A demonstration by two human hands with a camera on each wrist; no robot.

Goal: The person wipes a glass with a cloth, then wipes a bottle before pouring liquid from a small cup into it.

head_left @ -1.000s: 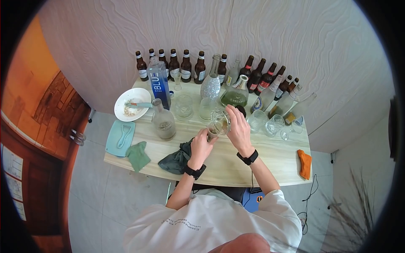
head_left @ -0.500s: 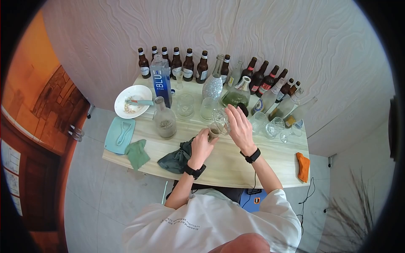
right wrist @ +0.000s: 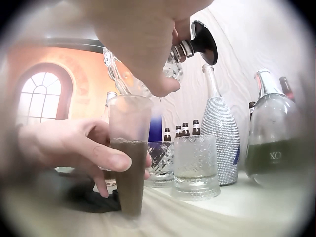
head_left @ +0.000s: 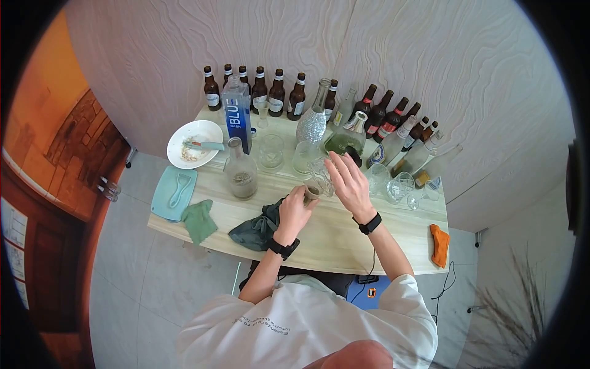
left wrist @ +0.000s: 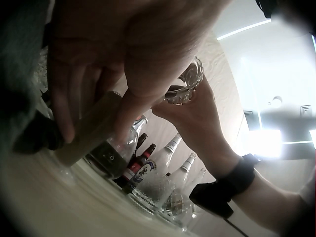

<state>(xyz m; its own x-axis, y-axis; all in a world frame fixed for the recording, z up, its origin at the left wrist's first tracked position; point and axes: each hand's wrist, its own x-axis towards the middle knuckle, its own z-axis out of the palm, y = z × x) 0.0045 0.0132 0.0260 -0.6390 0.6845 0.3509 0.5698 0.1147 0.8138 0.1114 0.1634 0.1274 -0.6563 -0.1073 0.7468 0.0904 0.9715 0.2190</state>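
My left hand point(head_left: 295, 215) holds a tall, tapered clear glass point(right wrist: 129, 163) upright near the middle of the table, fingers and thumb round its side. Murky brown liquid fills the lower part of that glass. In my right hand point(head_left: 350, 181) is a cut-glass goblet point(left wrist: 197, 74), tipped with its rim right over the mouth of the tall glass. The goblet's dark round foot point(right wrist: 207, 43) points up and away in the right wrist view. A dark crumpled cloth point(head_left: 252, 234) lies beside my left wrist.
Short tumblers point(head_left: 305, 158), a glittery bottle point(head_left: 311, 127) and a flask of green liquid point(head_left: 345, 142) stand just behind my hands. Several brown beer bottles point(head_left: 276, 92) line the back edge. A cloudy bottle point(head_left: 241, 178) and a white plate point(head_left: 178, 136) are at left, tumblers point(head_left: 401, 187) at right.
The goblet in my right hand has tipped further over the tall glass. My left hand keeps its grip in nearly the same place, and the head view has shifted slightly.
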